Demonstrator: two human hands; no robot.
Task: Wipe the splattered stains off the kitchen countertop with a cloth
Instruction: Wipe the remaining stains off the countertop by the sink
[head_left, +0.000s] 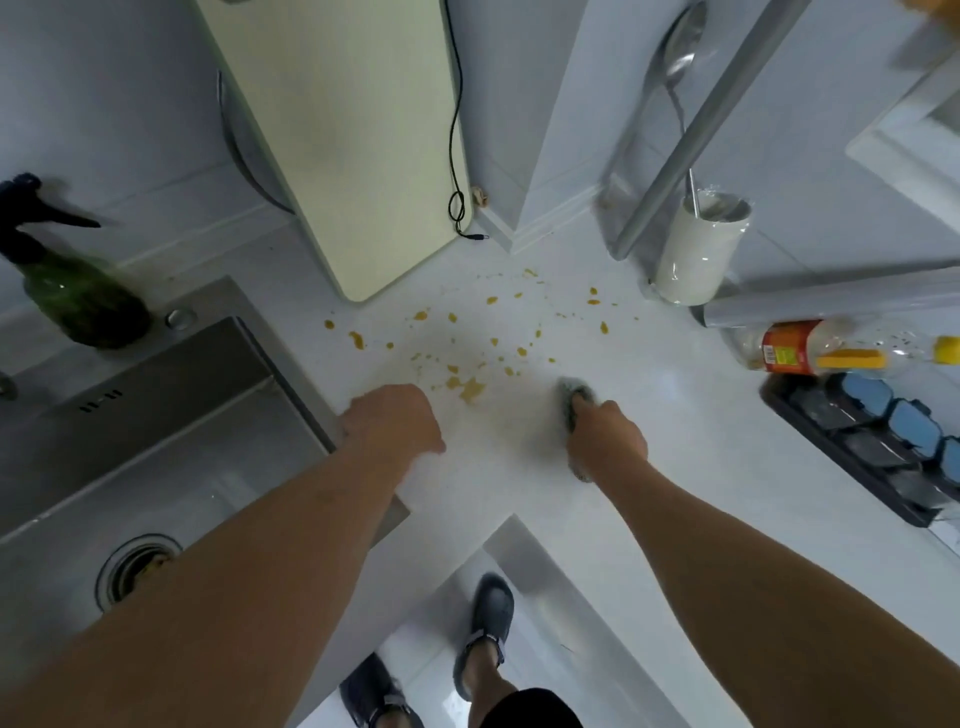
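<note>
Bottle (800, 347) beside stains (470, 387), countertop (649, 374).

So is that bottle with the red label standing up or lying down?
Lying down. The bottle rests on its side on the countertop, with its yellow cap pointing sideways towards the right edge.

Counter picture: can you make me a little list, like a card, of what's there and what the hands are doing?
Surface: white countertop
Mess: orange stains, still mostly unwiped
Right hand: grips a grey cloth on the counter, beside the stains
Left hand: fingers curled, holds nothing, rests by the sink
Behind: cutting board, white cup
</note>
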